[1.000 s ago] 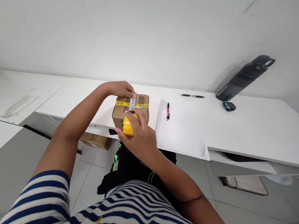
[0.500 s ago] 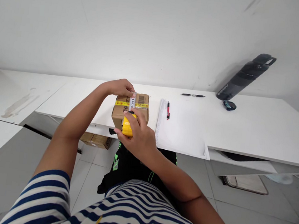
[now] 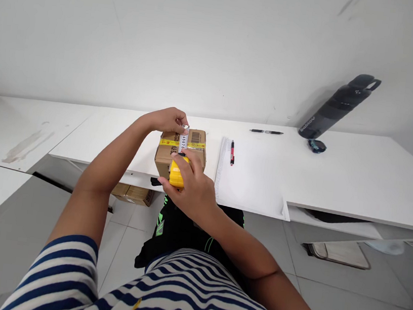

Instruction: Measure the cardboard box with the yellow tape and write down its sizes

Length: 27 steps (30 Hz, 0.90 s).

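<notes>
A small cardboard box (image 3: pixel 196 146) with a yellow tape band and a barcode label sits at the near edge of the white desk (image 3: pixel 338 175). My right hand (image 3: pixel 191 185) is closed round a yellow tape measure (image 3: pixel 176 171) held against the box's near side. Its white blade (image 3: pixel 183 143) runs over the box top. My left hand (image 3: pixel 167 120) pinches the blade's end at the box's far edge.
A white sheet (image 3: pixel 248 179) lies right of the box with a red pen (image 3: pixel 232 153) on it. Further back are a black pen (image 3: pixel 267 132), a dark bottle (image 3: pixel 336 107) and a small blue object (image 3: pixel 317 147). More cardboard boxes (image 3: pixel 133 194) sit on the floor under the desk.
My left hand has lifted the blade's end slightly at the far edge of the box. Right hand and box stay put.
</notes>
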Available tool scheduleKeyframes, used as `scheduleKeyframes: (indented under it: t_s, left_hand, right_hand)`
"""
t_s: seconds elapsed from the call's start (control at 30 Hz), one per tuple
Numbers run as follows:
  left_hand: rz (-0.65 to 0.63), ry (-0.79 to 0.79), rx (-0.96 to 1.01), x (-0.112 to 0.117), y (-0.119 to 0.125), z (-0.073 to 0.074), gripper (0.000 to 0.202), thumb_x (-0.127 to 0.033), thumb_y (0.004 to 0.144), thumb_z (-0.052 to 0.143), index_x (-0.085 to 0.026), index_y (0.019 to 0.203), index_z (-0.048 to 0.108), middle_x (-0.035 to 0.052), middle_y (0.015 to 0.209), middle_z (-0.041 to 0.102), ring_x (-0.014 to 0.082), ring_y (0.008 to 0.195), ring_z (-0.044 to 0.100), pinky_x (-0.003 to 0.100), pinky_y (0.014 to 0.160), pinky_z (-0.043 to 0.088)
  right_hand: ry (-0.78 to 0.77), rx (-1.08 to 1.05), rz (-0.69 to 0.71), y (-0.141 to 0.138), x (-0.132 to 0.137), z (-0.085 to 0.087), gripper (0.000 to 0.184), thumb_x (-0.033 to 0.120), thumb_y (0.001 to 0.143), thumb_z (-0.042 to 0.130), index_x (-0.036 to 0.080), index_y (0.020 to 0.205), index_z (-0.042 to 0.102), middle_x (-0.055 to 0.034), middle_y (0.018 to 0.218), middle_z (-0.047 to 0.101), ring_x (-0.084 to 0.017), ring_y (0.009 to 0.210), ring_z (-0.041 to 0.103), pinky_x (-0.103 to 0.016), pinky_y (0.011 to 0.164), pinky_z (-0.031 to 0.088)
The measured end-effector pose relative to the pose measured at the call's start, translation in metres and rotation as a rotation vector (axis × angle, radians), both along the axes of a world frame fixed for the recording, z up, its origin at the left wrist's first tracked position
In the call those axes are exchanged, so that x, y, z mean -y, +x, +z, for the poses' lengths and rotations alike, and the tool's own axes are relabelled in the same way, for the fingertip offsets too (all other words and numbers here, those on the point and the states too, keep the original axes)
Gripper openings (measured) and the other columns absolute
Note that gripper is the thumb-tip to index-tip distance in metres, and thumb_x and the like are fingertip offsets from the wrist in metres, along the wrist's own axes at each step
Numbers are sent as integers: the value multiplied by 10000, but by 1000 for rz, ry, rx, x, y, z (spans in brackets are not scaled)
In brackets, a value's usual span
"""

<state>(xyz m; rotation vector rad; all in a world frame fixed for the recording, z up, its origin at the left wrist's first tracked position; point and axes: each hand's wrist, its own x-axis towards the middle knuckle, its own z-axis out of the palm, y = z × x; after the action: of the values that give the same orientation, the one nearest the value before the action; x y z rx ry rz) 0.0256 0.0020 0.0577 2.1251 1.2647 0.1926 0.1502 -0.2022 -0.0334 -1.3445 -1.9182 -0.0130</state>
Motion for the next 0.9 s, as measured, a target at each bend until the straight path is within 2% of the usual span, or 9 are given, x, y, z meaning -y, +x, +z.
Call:
scheduleKeyframes:
  t_s: [0.23,0.47,0.73,0.9]
  left_hand:
    - [26,-48,53,-3,-3,-5,237,-359,661,835,-204,837,795,63,859,778,220,813,701,343,736,498]
    - [-5,-115,104,-12,-9,-14,232,-391,669,839,-224,830,829,72,865,789,209,768,692,343,713,509]
    - [-8,-129,84,-14,-10,-16,272,-427,672,820,-235,864,833,64,891,794,209,797,690,343,732,516]
    - [-3,-89,67,-3,-10,-11,325,-472,724,784,-217,924,807,64,895,771,194,777,668,334,710,496]
  right_hand:
    - [-39,-11,4,0,-1,0,576,626,980,502,251,1413,557,-153,1496,553,-308,1157,676,-340,655,653]
    - [-33,-52,23,1,-2,-2,583,642,977,491,253,1407,552,-159,1503,549,-317,1150,684,-360,645,658]
    - [-32,-97,48,1,-4,-4,579,641,970,499,244,1387,558,-171,1485,556,-357,1216,659,-405,647,676]
    - [-13,-221,87,5,2,-6,530,537,976,540,261,1426,495,-162,1512,535,-349,1340,596,-465,806,687]
